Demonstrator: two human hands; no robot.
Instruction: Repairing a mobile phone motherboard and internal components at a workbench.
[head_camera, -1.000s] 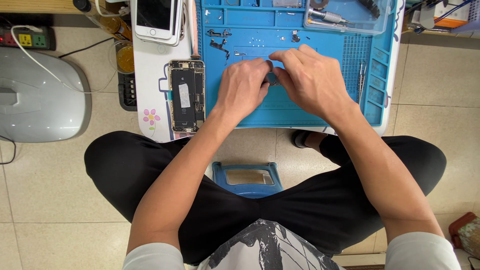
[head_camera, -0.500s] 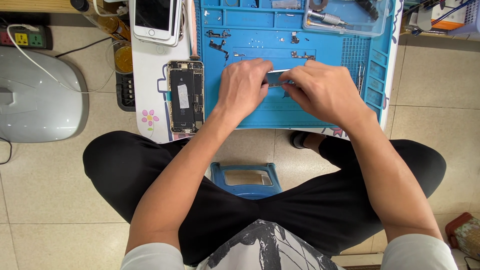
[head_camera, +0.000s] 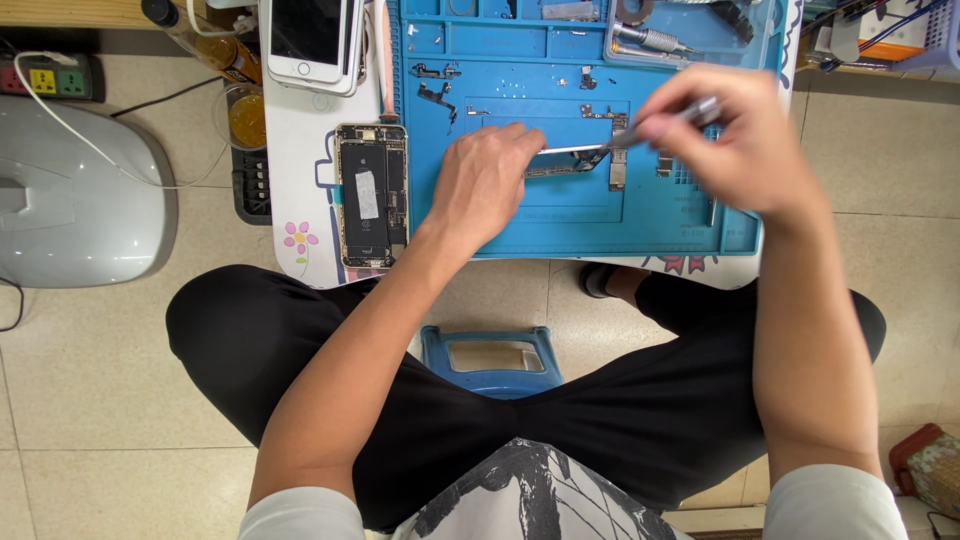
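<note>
Hands have parted: right hand (head_camera: 745, 140) now lifts, pinching a metal tool (head_camera: 665, 120); left hand (head_camera: 485, 180) presses curled fingers on the circuit board (head_camera: 575, 160), centre frame.

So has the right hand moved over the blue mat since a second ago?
Yes. The right hand, holding a thin metal tool, has drawn away from the left hand toward the right edge of the blue mat.

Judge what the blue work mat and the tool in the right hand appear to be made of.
Blue work mat: probably silicone or soft rubber, matte, with moulded compartments and raised edges. Tool in the right hand: looks like metal, silvery and shiny along its slim shaft, though motion blur leaves it uncertain.
</note>
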